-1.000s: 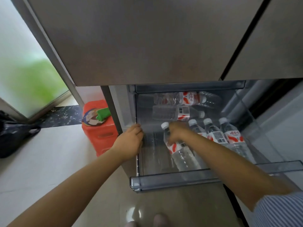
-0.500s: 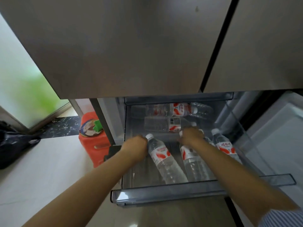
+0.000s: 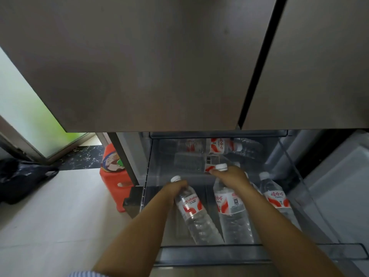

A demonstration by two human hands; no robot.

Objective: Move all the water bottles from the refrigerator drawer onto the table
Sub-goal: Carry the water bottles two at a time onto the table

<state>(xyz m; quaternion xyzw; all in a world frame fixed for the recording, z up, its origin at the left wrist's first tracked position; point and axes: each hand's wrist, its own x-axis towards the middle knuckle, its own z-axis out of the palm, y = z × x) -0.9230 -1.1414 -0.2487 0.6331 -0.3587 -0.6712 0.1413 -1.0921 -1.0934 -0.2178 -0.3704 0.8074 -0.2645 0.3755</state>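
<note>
While both clear plastic red-labelled water bottles lean caps-away in the transparent refrigerator drawer (image 3: 259,254), the left hand (image 3: 175,189) grips the left bottle (image 3: 192,210) by its neck and the right hand (image 3: 232,176) grips the neighbouring bottle (image 3: 229,206) likewise.

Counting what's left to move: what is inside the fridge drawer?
Five bottles show in the drawer: two lying at the back, three near the front, two of those gripped. The arms may hide more.
</note>
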